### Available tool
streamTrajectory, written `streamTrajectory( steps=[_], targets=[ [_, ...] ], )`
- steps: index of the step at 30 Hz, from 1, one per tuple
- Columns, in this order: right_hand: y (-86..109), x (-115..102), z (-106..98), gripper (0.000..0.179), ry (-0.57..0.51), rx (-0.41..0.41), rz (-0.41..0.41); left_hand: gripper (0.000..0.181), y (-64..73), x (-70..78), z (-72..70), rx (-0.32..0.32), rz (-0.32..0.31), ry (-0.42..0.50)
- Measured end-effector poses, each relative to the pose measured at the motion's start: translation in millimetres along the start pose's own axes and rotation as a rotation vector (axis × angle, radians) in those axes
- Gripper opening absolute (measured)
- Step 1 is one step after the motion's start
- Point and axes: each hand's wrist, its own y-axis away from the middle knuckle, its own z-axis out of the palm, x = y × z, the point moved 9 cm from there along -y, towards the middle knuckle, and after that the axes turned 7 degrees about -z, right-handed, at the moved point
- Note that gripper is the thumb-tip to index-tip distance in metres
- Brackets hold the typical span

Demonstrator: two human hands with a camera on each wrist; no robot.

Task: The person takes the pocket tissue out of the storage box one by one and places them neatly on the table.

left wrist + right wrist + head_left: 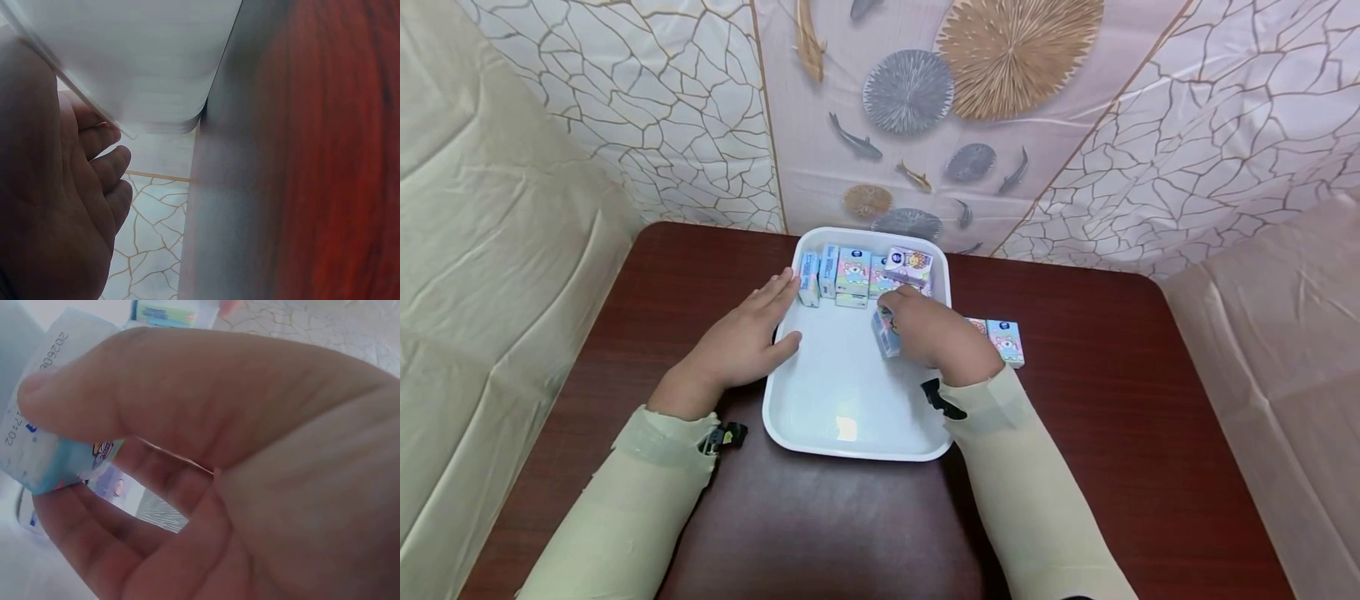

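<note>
My right hand [934, 333] pinches a small light-blue tissue pack [886, 335] over the right half of a white tray [850, 392]. In the right wrist view my thumb presses on the printed side of that pack [72, 331], with fingers on its other sides. At the tray's left rim lies my left hand [737, 342], its fingers extended along the edge; the left wrist view shows the palm beside the tray wall [137, 62]. Several patterned packs [853, 268] stand along the tray's far end, and a purple one [910, 263] lies on top at the right.
To the right of the tray, more packs [1005, 342] sit on the dark red-brown table [1097, 417], partly hidden behind my right hand. A patterned cloth [880, 175] hangs behind the table's far edge. Pale cloth [490, 217] drapes both sides.
</note>
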Motion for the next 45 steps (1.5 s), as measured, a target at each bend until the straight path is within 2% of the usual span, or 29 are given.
streamTrajectory(
  steps=[18, 29, 39, 45],
  targets=[
    [36.3, 5, -21, 0.077, -0.066, 0.082, 0.020, 0.084, -0.8, -1.1, 0.6, -0.001, -0.005, -0.003],
    [55.2, 14, -24, 0.087, -0.095, 0.119, 0.046, 0.084, -1.1, -0.9, 1.2, 0.004, 0.000, -0.009],
    [75.1, 18, -36, 0.081, -0.081, 0.193, 0.001, 0.084, -1.3, -1.5, 1.3, 0.005, -0.002, -0.008],
    [84.9, 25, -39, 0.075, -0.077, 0.238, -0.060, 0.084, -1.3, -2.0, 2.1, 0.002, -0.004, -0.010]
  ],
)
